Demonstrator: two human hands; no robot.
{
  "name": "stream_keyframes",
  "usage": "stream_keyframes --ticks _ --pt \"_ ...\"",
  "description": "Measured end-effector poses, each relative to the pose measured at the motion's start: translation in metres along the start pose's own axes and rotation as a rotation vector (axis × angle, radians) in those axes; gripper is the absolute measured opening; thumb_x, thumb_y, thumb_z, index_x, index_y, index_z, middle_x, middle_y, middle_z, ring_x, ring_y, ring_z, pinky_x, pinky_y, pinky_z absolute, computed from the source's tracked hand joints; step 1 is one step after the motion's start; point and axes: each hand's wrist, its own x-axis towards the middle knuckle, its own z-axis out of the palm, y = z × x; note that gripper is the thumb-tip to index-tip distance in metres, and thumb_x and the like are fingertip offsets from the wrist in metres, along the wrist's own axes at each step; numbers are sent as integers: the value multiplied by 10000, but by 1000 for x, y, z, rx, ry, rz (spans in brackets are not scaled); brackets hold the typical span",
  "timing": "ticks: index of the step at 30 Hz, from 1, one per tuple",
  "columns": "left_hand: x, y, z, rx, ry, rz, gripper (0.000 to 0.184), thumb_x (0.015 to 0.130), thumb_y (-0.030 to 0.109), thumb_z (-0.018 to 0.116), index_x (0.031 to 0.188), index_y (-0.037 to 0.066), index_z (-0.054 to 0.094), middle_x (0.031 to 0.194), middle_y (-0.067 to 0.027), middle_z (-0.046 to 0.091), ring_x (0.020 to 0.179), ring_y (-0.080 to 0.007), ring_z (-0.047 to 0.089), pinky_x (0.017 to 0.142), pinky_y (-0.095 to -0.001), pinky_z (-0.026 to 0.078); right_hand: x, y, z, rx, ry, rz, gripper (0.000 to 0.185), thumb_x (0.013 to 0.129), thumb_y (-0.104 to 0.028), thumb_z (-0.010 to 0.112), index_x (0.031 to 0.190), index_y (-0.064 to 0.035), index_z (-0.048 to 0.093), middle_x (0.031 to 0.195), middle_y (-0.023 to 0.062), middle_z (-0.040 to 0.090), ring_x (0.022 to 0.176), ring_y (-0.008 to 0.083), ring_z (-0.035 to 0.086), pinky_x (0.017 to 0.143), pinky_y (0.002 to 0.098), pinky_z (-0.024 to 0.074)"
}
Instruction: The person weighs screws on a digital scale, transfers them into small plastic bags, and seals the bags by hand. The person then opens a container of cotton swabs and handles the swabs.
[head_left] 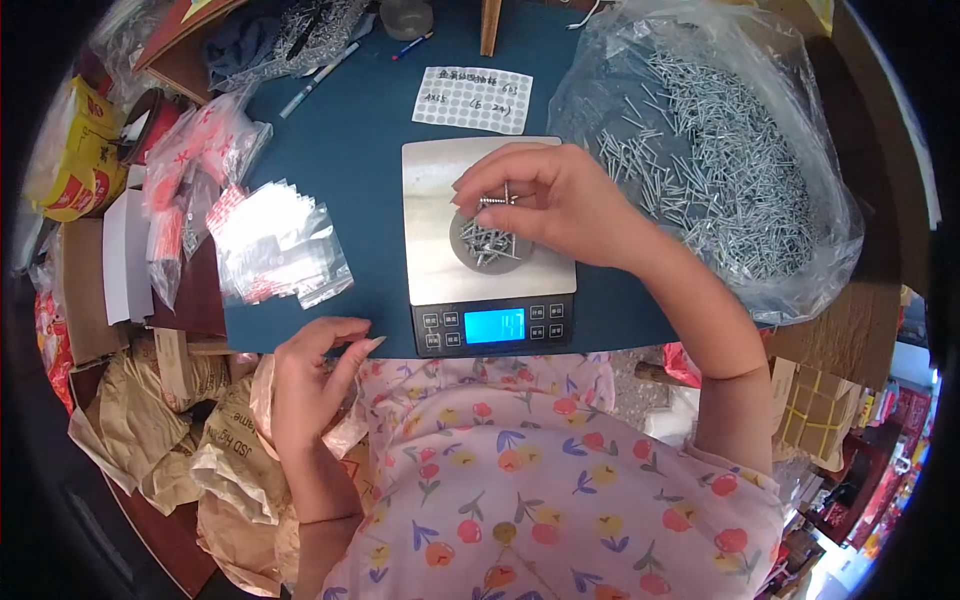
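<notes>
Some screws (492,201) are pinched by the right hand (575,200), centre of frame, just over the dish (458,238); the left hand (310,378), lower left, is held loosely open, empty, farther from it.

one digital scale (425,240) has one lit display (495,325) and eight keys (537,312). on it sits one round dish (456,243) of screws (488,248), too many to count. at least two screws show at the fingers of the one right hand (575,205); there is one left hand (322,385). one big clear plastic bag (592,100) holds uncountable screws. there are two pens (318,80), one sticker sheet (472,100) and one pile of zip bags (275,240), its number unclear.
</notes>
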Motion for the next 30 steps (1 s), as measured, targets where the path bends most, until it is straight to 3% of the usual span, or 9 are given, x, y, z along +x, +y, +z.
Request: stream_keyframes --ticks 5,8,11,15,17,20,24,29,30 --pt "4 -3 3 55 106 52 173 786 14 716 946 -29 667 973 -154 685 881 -269 674 781 -326 525 -1 -8 -17 367 51 264 264 874 -12 625 1135 27 617 1180 137 614 1083 214 617 898 303 518" --pt "7 -8 3 114 160 51 189 788 -6 697 974 -18 668 1053 -181 673 1003 -306 653 850 -345 511 -11 2 -39 690 252 236 351 906 -58 597 1244 21 547 1246 162 576 1124 214 591 918 287 507" --pt "11 -20 3 280 221 152 206 806 -26 649 1011 -14 668 1146 -195 644 1139 -336 594 939 -375 473 -27 16 -74 888 438 244 329 928 -95 579 1210 74 554 1228 164 577 1106 230 598 924 288 506" --pt "22 -32 9 594 238 236 265 835 -42 577 1088 -6 649 1197 -185 624 1210 -370 530 1034 -419 398 -53 42 -102 38 578 274 276 925 -73 573 1180 34 595 1115 131 648 1006 231 644 855 306 522" --pt "27 -50 14 541 248 261 267 830 -56 578 1081 -1 650 1172 -188 635 1187 -366 550 994 -409 436 -64 57 -115 -606 558 250 244 909 -49 579 1143 -6 634 1044 129 684 931 236 672 806 314 527" --pt "28 -54 21 400 316 241 238 830 -69 585 1044 1 659 1096 -187 661 1081 -342 619 887 -376 494 -73 64 -121 -1013 448 38 220 873 -22 591 1071 -60 678 949 146 697 834 265 683 745 331 526" --pt "30 -52 26 249 416 149 175 840 -59 610 994 1 667 942 -168 683 835 -280 683 726 -328 525 -73 56 -118 -1009 475 95 212 856 -22 599 1039 -72 694 953 158 687 808 293 675 728 336 524" --pt "27 -41 19 281 462 174 155 864 -40 608 1003 -3 666 898 -143 664 811 -249 647 752 -317 506 -71 50 -119 -937 496 116 205 894 -52 587 1075 -46 683 949 129 708 799 229 688 712 309 533" --pt "27 -38 18 291 474 203 156 869 -42 602 1005 -4 667 905 -140 662 825 -252 644 762 -316 503 -69 47 -118 -741 497 167 208 903 -58 582 1087 -35 676 968 120 706 811 209 686 712 296 535"
